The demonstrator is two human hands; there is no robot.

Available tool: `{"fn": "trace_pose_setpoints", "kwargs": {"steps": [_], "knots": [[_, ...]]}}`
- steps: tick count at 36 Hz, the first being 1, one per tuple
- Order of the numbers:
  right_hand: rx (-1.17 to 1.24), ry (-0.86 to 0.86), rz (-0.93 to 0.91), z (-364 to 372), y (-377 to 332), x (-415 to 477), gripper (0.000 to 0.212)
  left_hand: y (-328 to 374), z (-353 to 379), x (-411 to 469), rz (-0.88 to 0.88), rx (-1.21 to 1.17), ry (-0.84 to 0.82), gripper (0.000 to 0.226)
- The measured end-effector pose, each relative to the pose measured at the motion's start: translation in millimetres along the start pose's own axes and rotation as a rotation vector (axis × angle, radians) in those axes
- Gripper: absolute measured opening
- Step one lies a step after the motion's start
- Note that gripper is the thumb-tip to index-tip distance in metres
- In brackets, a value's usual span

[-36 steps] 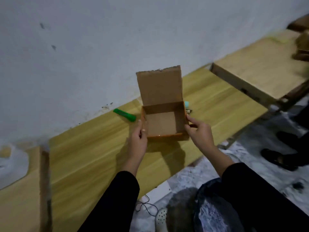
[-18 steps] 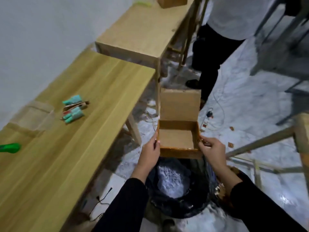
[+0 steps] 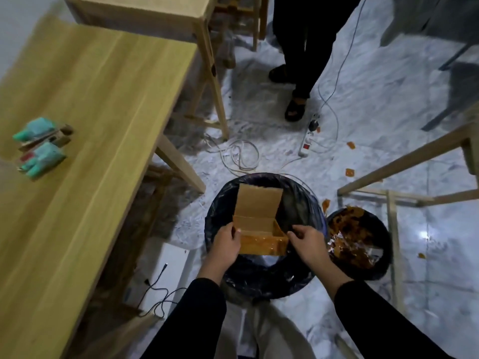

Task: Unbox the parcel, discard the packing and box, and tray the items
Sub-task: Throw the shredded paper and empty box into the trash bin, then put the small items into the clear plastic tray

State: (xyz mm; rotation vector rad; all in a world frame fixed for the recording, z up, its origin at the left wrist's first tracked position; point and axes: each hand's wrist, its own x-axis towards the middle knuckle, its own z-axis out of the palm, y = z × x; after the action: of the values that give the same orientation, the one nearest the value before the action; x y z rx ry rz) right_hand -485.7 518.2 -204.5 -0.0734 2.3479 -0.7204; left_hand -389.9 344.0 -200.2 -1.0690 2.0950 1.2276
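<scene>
I see the emptied box point(image 3: 259, 224) over the black bin point(image 3: 264, 275), left hand point(image 3: 225, 243) gripping it, right hand point(image 3: 308, 242) seemingly releasing. Items point(image 3: 39, 146) lie untrayed near the desk's point(image 3: 103, 99) left edge.

Wood desk point(image 3: 98, 104) seen at left; teal packets w/ small brownish items point(image 3: 39, 146) laid on it near left edge, blurred. 2nd desk point(image 3: 145, 14) butted at far end. Marble floor point(image 3: 383, 81) carries black-lined bin point(image 3: 261, 275), smaller bin point(image 3: 363, 239) w/ orange scraps just beside it, power strip point(image 3: 305, 143) + cables, scattered orange scraps.
</scene>
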Motion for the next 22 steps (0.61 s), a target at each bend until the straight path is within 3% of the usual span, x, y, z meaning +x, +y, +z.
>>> {"fn": "trace_pose_setpoints", "kwargs": {"steps": [10, 19, 22], "knots": [[-0.026, -0.028, -0.107, -14.7, -60.5, 4.2, 0.046, 19.3, -42.8, -4.4, 0.098, 0.032, 0.091, 0.051], [-0.063, 0.015, -0.348, -16.7, -213.6, -2.4, 0.042, 27.3, -165.0, -26.1, 0.245, -0.078, 0.284, 0.044], [-0.097, 0.032, -0.437, 0.5, -268.5, -7.0, 0.044, 13.2, -217.0, -35.4, 0.276, -0.101, 0.418, 0.04]]}}
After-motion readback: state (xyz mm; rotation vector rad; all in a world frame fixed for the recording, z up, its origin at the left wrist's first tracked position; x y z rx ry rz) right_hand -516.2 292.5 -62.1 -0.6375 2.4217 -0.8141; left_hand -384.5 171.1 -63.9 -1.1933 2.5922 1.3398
